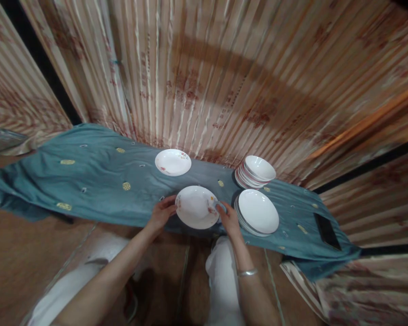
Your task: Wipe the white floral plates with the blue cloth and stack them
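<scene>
A white plate [196,207] with small flower prints on its rim is held in front of me, over the near edge of the cloth-covered table. My left hand [163,212] grips its left rim, thumb on top. At the right rim, my right hand [228,217] is closed with a small pale-blue piece [221,207] under the thumb, pressed to the plate; whether it is sponge or cloth I cannot tell. Just right of that hand stands a stack of white plates [258,211]. Behind the held plate lies another flowered plate [173,162], flat on the cloth.
A stack of white bowls [259,168] with reddish outer sides stands behind the plate stack. Near the table's right end rests a dark flat rectangular object [327,231]. The blue-green tablecloth [102,190] drapes over the edges, and a patterned curtain [204,81] hangs behind.
</scene>
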Action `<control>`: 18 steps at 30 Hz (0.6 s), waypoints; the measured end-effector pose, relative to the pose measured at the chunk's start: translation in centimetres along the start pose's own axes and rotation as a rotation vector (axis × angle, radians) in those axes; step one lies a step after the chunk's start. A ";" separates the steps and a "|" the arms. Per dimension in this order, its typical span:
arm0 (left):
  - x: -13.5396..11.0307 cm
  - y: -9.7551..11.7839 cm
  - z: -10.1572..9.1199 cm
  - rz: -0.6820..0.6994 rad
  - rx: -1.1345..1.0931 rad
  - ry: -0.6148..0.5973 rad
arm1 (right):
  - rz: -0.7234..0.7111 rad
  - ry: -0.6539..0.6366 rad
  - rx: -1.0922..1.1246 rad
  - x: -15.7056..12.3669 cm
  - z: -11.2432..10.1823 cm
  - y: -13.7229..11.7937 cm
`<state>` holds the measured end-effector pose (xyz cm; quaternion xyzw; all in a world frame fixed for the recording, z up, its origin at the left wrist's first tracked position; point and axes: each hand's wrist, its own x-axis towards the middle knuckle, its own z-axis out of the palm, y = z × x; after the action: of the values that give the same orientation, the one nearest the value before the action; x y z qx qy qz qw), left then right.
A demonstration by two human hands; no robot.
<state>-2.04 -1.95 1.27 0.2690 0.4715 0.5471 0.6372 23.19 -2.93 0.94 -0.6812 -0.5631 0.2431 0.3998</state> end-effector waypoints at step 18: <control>-1.0 -1.5 16.0 0.122 0.172 -0.397 | 0.132 0.323 -0.268 -4.9 -17.3 3.5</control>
<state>13.01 -0.56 6.87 0.4526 0.3644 0.4788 0.6581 37.49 -12.53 7.17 -0.7939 -0.4731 0.0795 0.3737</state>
